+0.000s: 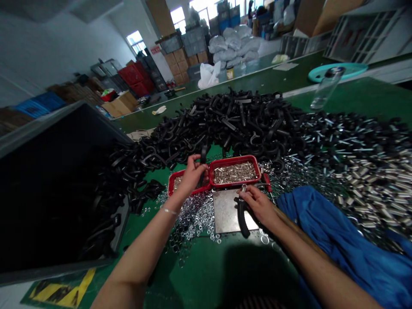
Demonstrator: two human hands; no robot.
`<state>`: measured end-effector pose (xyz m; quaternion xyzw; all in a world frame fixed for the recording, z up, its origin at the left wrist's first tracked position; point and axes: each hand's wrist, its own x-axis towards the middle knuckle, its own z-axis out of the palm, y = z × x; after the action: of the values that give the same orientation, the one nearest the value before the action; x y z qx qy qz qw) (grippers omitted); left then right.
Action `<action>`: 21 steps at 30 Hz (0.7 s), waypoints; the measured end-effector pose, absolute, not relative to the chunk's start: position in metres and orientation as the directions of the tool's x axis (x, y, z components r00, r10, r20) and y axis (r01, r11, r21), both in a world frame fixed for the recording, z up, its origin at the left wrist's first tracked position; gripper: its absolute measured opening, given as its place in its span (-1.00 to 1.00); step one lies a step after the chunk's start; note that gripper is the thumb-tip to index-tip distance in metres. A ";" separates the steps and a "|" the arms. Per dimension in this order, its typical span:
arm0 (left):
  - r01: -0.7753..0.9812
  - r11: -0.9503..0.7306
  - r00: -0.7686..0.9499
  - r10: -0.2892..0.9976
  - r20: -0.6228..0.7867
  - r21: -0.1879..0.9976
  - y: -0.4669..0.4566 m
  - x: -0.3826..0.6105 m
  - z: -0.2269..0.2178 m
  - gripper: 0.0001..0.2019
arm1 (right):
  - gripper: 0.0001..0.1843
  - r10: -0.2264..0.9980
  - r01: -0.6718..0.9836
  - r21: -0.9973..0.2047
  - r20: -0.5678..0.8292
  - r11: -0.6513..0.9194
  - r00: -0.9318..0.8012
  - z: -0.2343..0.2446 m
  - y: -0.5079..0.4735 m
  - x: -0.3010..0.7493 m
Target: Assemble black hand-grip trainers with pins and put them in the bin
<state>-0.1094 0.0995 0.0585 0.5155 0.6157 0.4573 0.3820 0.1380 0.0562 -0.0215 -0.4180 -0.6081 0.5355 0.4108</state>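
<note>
My left hand (192, 175) is closed around a black curved plastic part (204, 154), raised over the left red tray (171, 185). My right hand (258, 205) pinches a small silvery coil, apparently a spring (243, 188), between thumb and fingertips. Just below those fingers, a black curved handle piece (242, 218) lies over a flat metal plate (223, 210); whether the right hand touches it I cannot tell. Behind the plate, the right red tray (234, 183) holds many small metal pins (234, 172). The left tray's contents are partly hidden by my left hand.
Loose metal rings (196, 219) spread left of the plate. Black curved parts (225, 116) are heaped behind the trays, with metal cylinders (370, 193) at right. A blue cloth (325, 223) lies beside my right forearm. A large dark bin (58, 180) stands at left; a clear bottle (325, 88) is farther back.
</note>
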 end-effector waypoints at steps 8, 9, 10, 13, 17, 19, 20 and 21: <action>-0.050 0.314 -0.097 0.943 -0.317 0.948 -0.025 -0.026 0.008 -0.65 | -0.65 0.894 0.341 -0.888 0.148 0.308 -0.423 -0.010 0.041 0.134; -0.046 0.300 -0.101 0.948 -0.303 0.953 -0.026 -0.023 0.007 -0.65 | -0.66 0.887 0.350 -0.879 0.153 0.324 -0.437 -0.009 0.041 0.134; -0.046 0.286 -0.102 0.952 -0.289 0.957 -0.025 -0.022 0.006 -0.64 | -0.66 0.879 0.365 -0.866 0.158 0.342 -0.449 -0.008 0.041 0.135; -0.035 0.265 -0.105 0.958 -0.267 0.964 -0.024 -0.023 0.007 -0.61 | -0.68 0.858 0.436 -0.808 0.159 0.397 -0.488 -0.006 0.043 0.137; 0.075 0.282 -0.087 0.957 -0.275 0.957 -0.025 -0.022 0.006 -0.58 | -0.69 0.810 0.437 -0.783 0.141 0.443 -0.569 -0.007 0.045 0.137; 0.166 0.264 -0.080 0.964 -0.254 0.950 -0.026 -0.021 0.004 -0.59 | -0.69 0.793 0.409 -0.793 0.148 0.452 -0.590 -0.009 0.044 0.136; 0.206 0.247 -0.079 0.969 -0.235 0.947 -0.026 -0.020 0.003 -0.60 | -0.69 0.795 0.395 -0.802 0.155 0.448 -0.587 -0.011 0.044 0.135; 0.239 0.226 -0.082 0.974 -0.212 0.944 -0.027 -0.019 0.002 -0.61 | -0.69 0.803 0.381 -0.814 0.164 0.438 -0.573 -0.012 0.043 0.135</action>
<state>-0.0194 -0.0266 0.0025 0.4855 0.6245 0.3889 0.4723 0.1346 0.0429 -0.0120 -0.3694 -0.8012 0.3804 0.2774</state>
